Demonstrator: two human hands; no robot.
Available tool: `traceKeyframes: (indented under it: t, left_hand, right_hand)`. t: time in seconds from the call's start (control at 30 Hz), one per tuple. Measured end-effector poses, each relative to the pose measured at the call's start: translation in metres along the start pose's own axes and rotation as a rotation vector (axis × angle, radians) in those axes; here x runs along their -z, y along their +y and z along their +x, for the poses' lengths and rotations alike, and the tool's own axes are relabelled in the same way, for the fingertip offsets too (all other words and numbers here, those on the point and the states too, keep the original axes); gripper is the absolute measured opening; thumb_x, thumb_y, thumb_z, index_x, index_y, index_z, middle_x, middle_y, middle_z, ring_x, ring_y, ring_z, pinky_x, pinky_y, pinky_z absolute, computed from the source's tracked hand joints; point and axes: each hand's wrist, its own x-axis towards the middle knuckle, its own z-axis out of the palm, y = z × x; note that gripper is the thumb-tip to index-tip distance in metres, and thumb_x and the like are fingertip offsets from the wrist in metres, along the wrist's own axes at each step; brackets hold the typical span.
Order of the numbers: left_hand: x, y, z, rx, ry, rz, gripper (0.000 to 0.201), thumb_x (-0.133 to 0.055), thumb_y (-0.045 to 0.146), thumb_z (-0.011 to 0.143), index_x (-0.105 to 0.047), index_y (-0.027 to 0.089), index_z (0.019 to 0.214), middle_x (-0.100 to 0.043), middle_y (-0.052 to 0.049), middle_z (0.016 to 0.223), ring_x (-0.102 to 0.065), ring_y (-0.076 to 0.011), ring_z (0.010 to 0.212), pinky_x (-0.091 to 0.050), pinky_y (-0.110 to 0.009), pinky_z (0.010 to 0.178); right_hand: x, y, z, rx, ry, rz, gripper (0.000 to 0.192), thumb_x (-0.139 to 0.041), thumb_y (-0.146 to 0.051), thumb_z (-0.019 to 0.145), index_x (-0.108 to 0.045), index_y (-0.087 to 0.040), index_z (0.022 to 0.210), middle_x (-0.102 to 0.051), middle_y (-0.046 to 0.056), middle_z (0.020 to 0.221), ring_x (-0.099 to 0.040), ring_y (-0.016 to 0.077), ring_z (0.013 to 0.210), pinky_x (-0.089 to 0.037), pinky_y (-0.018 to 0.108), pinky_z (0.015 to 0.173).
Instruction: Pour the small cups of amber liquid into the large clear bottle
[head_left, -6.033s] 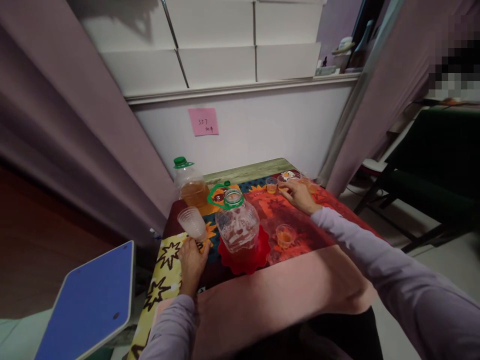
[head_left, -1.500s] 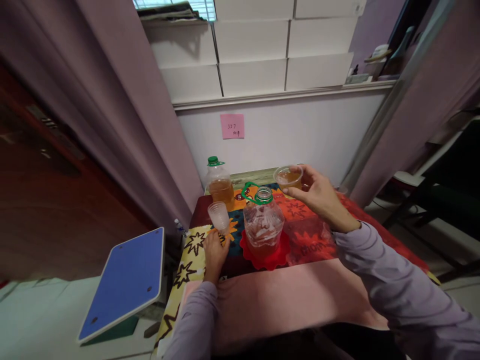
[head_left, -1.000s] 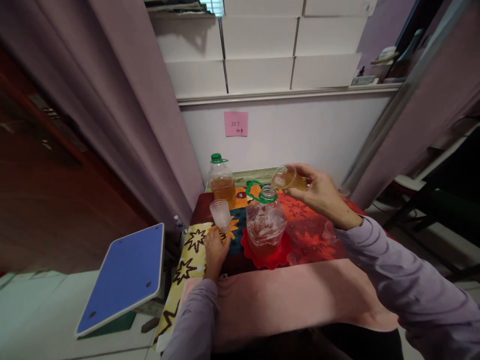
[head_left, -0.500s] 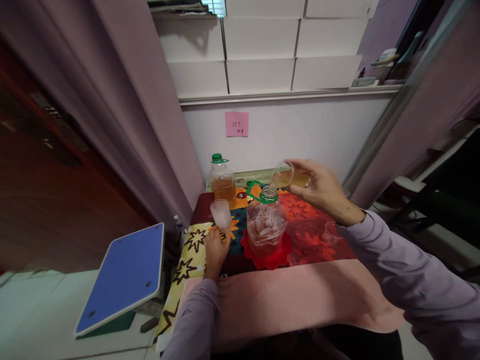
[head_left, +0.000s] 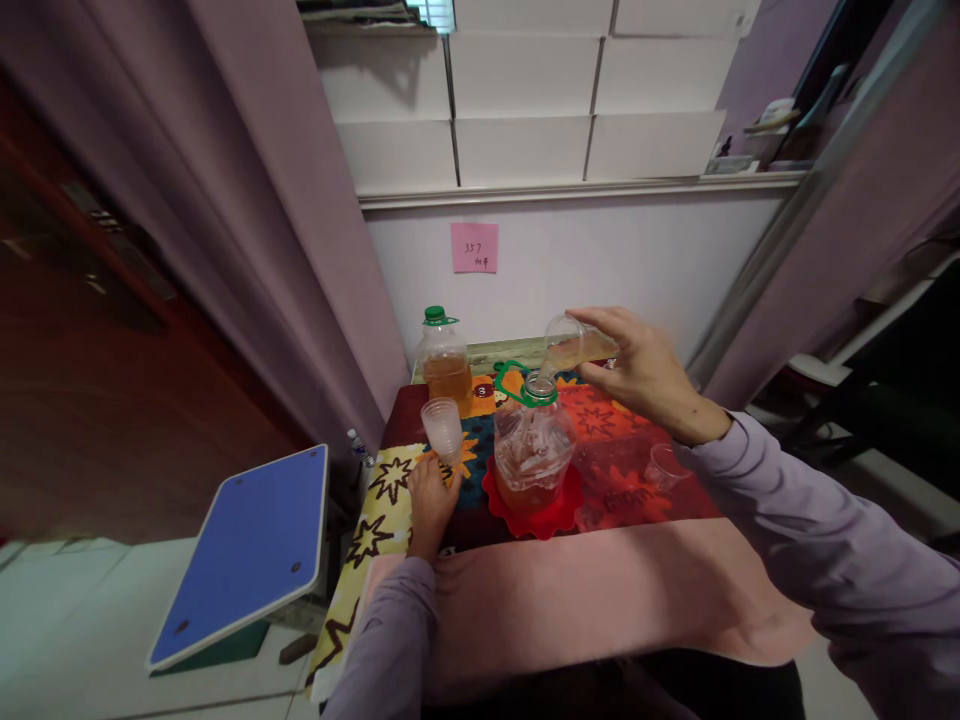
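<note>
The right hand [head_left: 645, 375], just right of frame centre, is clamped around a small clear plastic cup [head_left: 576, 345] holding amber liquid. The cup is tipped hard over, its long axis close to level, mouth pointing toward frame left and slightly down, rim just above the open neck of the clear jug [head_left: 532, 440]. The liquid lies along the cup's lower wall toward the rim; whether rim and neck touch cannot be told.

The jug stands upright at frame centre on a red mat [head_left: 534, 508]. It has a green neck ring with a loop handle swung to its left, and a shallow layer of amber liquid at its bottom.

The left hand [head_left: 429, 500], lower centre-left, is closed on the base of an empty ribbed clear cup [head_left: 442, 428], which is tilted with its mouth toward the upper left.

Behind, a capped bottle [head_left: 444, 360] with a green lid stands upright, roughly half full of amber liquid. An empty clear cup [head_left: 664, 464] lies on the patterned tablecloth [head_left: 375, 500] right of the jug, below the right wrist. A pink note [head_left: 474, 246] is stuck on the wall above.
</note>
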Motion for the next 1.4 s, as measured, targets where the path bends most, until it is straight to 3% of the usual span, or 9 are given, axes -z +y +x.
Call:
traceKeyframes:
  t: [0.57,0.83,0.93,1.0,1.13,1.27,1.4]
  left_hand:
    - [0.004,0.004,-0.001,-0.004,0.000,-0.001,0.041,-0.066,0.042,0.097,-0.069,0.015,0.128,-0.074,-0.025,0.137,-0.067,-0.0408,0.132,-0.050,-0.055,0.116]
    - [0.008,0.007,0.000,0.003,-0.012,-0.001,0.039,-0.066,0.042,0.096,-0.070,0.015,0.125,-0.075,-0.024,0.135,-0.068,-0.0405,0.131,-0.050,-0.054,0.116]
    - [0.011,0.007,0.001,0.001,-0.018,0.001,0.039,-0.066,0.042,0.096,-0.070,0.016,0.125,-0.075,-0.023,0.135,-0.067,-0.0398,0.131,-0.050,-0.053,0.116]
    - [0.012,0.008,0.002,0.001,-0.026,0.002,0.039,-0.066,0.043,0.096,-0.070,0.017,0.125,-0.075,-0.022,0.135,-0.067,-0.0392,0.131,-0.050,-0.053,0.116]
    - [0.014,0.008,0.005,0.009,-0.045,0.001,0.041,-0.063,0.045,0.098,-0.069,0.016,0.126,-0.073,-0.023,0.138,-0.065,-0.0399,0.134,-0.048,-0.054,0.119]
    - [0.013,0.008,0.009,0.018,-0.068,-0.002,0.045,-0.062,0.047,0.098,-0.068,0.014,0.128,-0.071,-0.025,0.140,-0.063,-0.0418,0.136,-0.046,-0.057,0.120]
    - [0.014,0.009,0.011,0.020,-0.085,0.002,0.048,-0.061,0.050,0.098,-0.067,0.013,0.128,-0.070,-0.026,0.141,-0.062,-0.0421,0.137,-0.045,-0.058,0.121]
  right_hand:
    - [-0.006,0.003,0.003,0.138,-0.048,-0.058,0.066,-0.069,-0.016,0.084,-0.073,-0.027,0.150,-0.076,0.012,0.149,-0.071,0.0374,0.135,-0.057,0.062,0.117]
    - [-0.014,0.000,0.001,0.193,-0.098,-0.119,0.064,-0.068,-0.016,0.090,-0.069,-0.030,0.153,-0.073,0.009,0.155,-0.062,0.0366,0.150,-0.048,0.065,0.126]
    - [-0.009,-0.005,-0.001,0.162,-0.084,-0.119,0.061,-0.068,-0.020,0.093,-0.069,-0.031,0.152,-0.072,0.009,0.155,-0.059,0.0375,0.153,-0.041,0.067,0.130]
    - [-0.002,-0.001,-0.008,0.082,-0.015,-0.099,0.057,-0.071,-0.027,0.093,-0.068,-0.029,0.151,-0.073,0.012,0.153,-0.061,0.0395,0.150,-0.044,0.066,0.128]
    - [0.013,0.032,-0.051,-0.224,0.188,-0.009,0.069,-0.077,-0.045,0.094,-0.057,-0.023,0.156,-0.075,0.017,0.143,-0.074,0.0361,0.126,-0.063,0.055,0.106]
    - [0.022,0.080,-0.132,-0.544,0.271,0.021,0.083,-0.076,-0.055,0.094,-0.047,-0.020,0.164,-0.078,0.019,0.135,-0.080,0.0299,0.097,-0.069,0.048,0.086]
    - [0.016,0.110,-0.196,-0.692,0.206,-0.043,0.080,-0.075,-0.059,0.090,-0.056,-0.018,0.156,-0.078,0.022,0.136,-0.080,0.0361,0.108,-0.068,0.056,0.092]
